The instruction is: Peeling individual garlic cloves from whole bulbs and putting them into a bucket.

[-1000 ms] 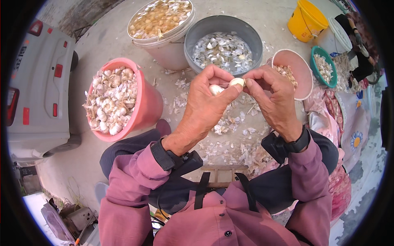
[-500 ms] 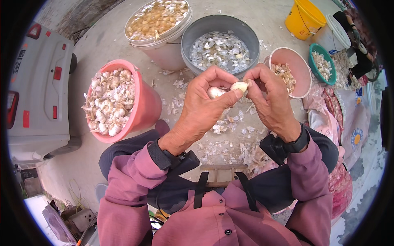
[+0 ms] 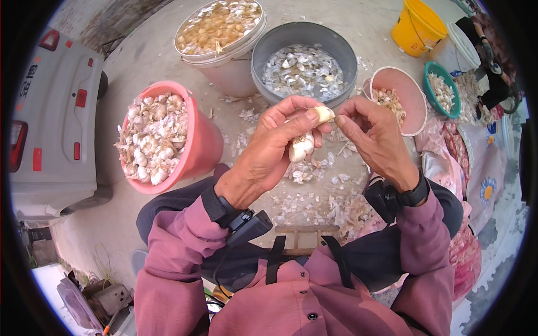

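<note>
My left hand (image 3: 274, 140) is closed, with a pale garlic clove (image 3: 324, 115) pinched between thumb and forefinger. Part of a garlic bulb (image 3: 301, 148) is held lower in the same hand, below the thumb. Close by on the right, my right hand (image 3: 376, 133) pinches thumb and forefinger together at the clove's end; whatever is between them is too small to make out. Just beyond my hands stands a grey basin (image 3: 258, 75) holding cloves and skins in liquid. To the left, a pink bucket (image 3: 204, 143) is heaped with whole garlic bulbs (image 3: 154, 134).
Behind stands a white bucket (image 3: 224, 75) of cloves in liquid. On the right are a pink tub (image 3: 412, 101), a teal basin (image 3: 457, 101) and a yellow bucket (image 3: 412, 33). Garlic skins (image 3: 322, 207) litter the ground. A grey vehicle (image 3: 56, 112) is at the left; another person (image 3: 493, 73) sits far right.
My left hand has turned, lifting the clove more upright and bringing the bulb piece lower into sight. My right fingers have drawn slightly right of the clove.
</note>
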The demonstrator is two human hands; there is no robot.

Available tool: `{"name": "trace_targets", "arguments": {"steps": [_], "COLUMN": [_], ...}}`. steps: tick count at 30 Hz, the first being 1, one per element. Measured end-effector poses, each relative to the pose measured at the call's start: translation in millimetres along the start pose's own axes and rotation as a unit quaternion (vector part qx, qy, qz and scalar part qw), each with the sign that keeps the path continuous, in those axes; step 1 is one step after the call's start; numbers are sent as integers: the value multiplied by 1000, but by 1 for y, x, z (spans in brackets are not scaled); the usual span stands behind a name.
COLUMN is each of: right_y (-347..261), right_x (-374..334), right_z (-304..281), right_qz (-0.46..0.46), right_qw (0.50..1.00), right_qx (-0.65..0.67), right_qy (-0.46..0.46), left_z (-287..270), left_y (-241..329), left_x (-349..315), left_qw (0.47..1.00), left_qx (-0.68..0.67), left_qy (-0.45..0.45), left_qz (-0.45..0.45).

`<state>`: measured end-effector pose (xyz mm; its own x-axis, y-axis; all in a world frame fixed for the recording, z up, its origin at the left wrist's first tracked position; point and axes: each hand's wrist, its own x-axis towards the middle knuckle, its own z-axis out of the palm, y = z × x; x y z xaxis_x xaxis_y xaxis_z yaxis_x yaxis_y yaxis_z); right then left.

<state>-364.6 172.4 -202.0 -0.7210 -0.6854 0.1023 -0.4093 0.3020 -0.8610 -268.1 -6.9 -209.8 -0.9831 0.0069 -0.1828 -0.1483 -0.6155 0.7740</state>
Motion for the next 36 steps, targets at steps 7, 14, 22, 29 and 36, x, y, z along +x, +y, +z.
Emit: {"name": "trace_targets", "arguments": {"steps": [7,14,22,29,36], "right_y": [-4,-7,-3,-8,2], "right_x": [-2,-2,-4,-1,-3], "right_z": [9,5,2,-6,1], "right_qz": [-35,-66,-160,-125,-36], "right_qw": [989,995,976,988,998], "right_qx": [137,-5,-123,-70,19], "right_qy": [47,70,84,60,51], "left_z": [1,10,12,9,0], "left_y": [-2,-5,-8,0,-8], "left_x": [4,6,4,3,4], "left_qw": [985,959,952,971,998], "left_qx": [147,244,277,229,54], "left_qy": [77,106,98,63,9], "left_qz": [49,100,88,21,-40]}}
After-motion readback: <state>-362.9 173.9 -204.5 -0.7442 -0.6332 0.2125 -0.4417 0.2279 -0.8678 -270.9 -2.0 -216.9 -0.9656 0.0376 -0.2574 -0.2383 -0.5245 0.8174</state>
